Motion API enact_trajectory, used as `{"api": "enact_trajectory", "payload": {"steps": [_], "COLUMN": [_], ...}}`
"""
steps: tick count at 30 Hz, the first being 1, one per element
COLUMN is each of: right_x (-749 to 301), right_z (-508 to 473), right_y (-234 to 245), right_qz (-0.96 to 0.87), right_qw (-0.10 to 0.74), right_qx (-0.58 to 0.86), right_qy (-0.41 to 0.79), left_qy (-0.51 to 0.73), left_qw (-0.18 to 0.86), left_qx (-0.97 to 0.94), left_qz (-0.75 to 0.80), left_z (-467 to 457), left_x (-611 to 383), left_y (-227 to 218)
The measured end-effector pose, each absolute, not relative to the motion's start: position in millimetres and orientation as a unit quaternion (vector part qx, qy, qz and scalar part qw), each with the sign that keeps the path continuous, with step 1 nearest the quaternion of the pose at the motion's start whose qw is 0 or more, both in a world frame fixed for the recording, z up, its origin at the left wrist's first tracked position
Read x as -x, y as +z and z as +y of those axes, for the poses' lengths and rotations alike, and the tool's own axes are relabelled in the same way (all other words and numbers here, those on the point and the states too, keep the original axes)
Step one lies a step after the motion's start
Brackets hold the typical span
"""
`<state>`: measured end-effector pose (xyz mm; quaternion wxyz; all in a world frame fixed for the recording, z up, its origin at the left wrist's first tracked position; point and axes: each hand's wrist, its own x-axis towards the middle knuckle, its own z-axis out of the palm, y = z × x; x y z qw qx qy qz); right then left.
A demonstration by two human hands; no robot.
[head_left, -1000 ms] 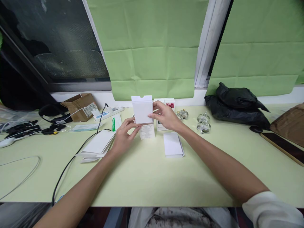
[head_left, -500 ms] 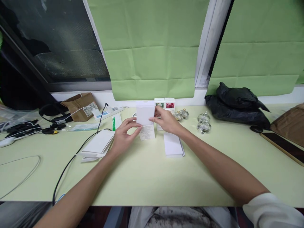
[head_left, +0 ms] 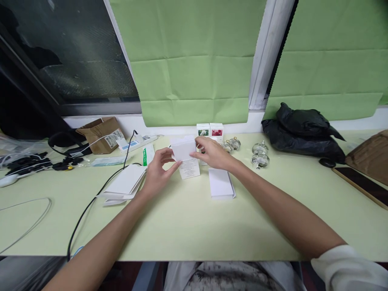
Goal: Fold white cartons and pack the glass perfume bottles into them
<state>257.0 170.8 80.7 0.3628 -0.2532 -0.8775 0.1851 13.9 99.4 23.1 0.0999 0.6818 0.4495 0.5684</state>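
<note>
Between my two hands is a plain white cardboard piece (head_left: 184, 150), held upright above the middle of the table and tilted, with a fold near its top. My left hand (head_left: 161, 167) pinches its left lower edge between thumb and fingers. On the opposite edge, my right hand (head_left: 210, 152) grips it with thumb in front and fingers behind. Just below it shows a white box panel (head_left: 190, 169) with small printed text, too fine to read. Whether the two are joined I cannot tell. A plain white flat box (head_left: 220, 184) lies below my right wrist.
Folded white cardboard sheets (head_left: 124, 182) and a black cable (head_left: 87, 206) lie left. Behind stand small boxes with flower pictures (head_left: 216, 132). Ornate glass bottles (head_left: 260, 154), a black plastic bag (head_left: 303, 137) and a phone (head_left: 362, 184) are right; an open brown carton (head_left: 101, 137) is back left.
The white cardboard piece has tilted, so its face looks shorter and its top edge sits lower. My left fingers have curled more at its left edge; the right hand keeps its grip.
</note>
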Motion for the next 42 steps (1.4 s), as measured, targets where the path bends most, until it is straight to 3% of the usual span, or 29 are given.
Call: {"api": "enact_trajectory", "payload": {"steps": [5, 22, 30, 42], "right_x": [-262.1, -270.8, -268.6, -272.6], "right_z": [165.1, 156.7, 139.8, 142.0], "right_y": [86.9, 95.2, 105.1, 106.7], "right_qz": [-0.868, -0.922, -0.942, -0.965], "right_qw": [0.376, 0.320, 0.272, 0.217], "right_qx": [0.249, 0.186, 0.191, 0.143], "right_qy": [0.208, 0.111, 0.039, 0.022], "left_qy": [0.569, 0.513, 0.538, 0.335], "left_qw": [0.122, 0.085, 0.177, 0.350], "left_qx": [-0.677, -0.745, -0.702, -0.748], "left_qz": [0.451, 0.417, 0.432, 0.453], "left_z": [98.1, 94.7, 95.2, 92.6], "left_x": [-18.0, -16.0, -23.7, -30.3], "left_y": [21.8, 27.9, 11.6, 4.9]}}
